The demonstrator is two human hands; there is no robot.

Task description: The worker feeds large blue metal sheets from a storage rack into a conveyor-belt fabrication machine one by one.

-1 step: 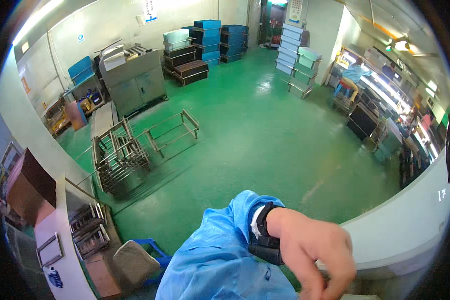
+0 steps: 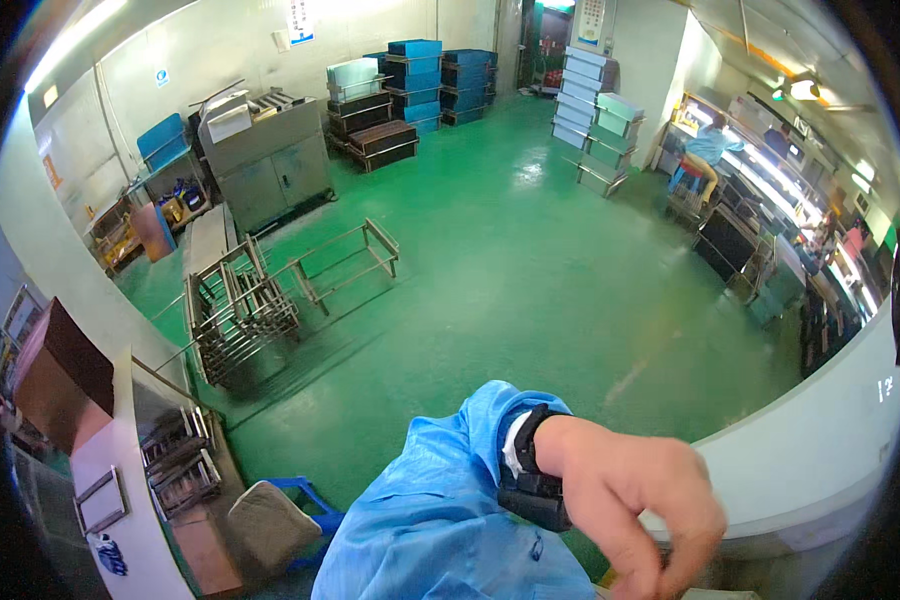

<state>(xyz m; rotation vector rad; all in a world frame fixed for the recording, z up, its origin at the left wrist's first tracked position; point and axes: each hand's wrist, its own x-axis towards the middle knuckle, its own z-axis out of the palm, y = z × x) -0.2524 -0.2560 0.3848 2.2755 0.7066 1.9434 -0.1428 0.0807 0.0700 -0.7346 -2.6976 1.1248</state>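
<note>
My left hand (image 2: 640, 495) hangs at the lower right with its back turned up. Its thumb and forefinger curve down and come together at the lower edge. Whatever may be between the fingertips is cut off from sight. A blue sleeve (image 2: 440, 510) covers the arm, and a black band (image 2: 532, 490) goes round the wrist over a white cuff. Beside the hand on its right is a white curved wall or ledge (image 2: 810, 440). My right hand is not in view.
On the left, a white table (image 2: 150, 510) bears a brown box (image 2: 65, 385), a small frame (image 2: 101, 500) and dark gloves (image 2: 109, 555). Near it stands a blue stool with a grey cushion (image 2: 273, 522). Metal racks (image 2: 235, 310) and a grey cabinet (image 2: 270, 165) stand farther off. Co-workers sit at a lit bench (image 2: 760, 170).
My left hand has shifted slightly to the right, its fingers bent down as before. Everything else looks the same.
</note>
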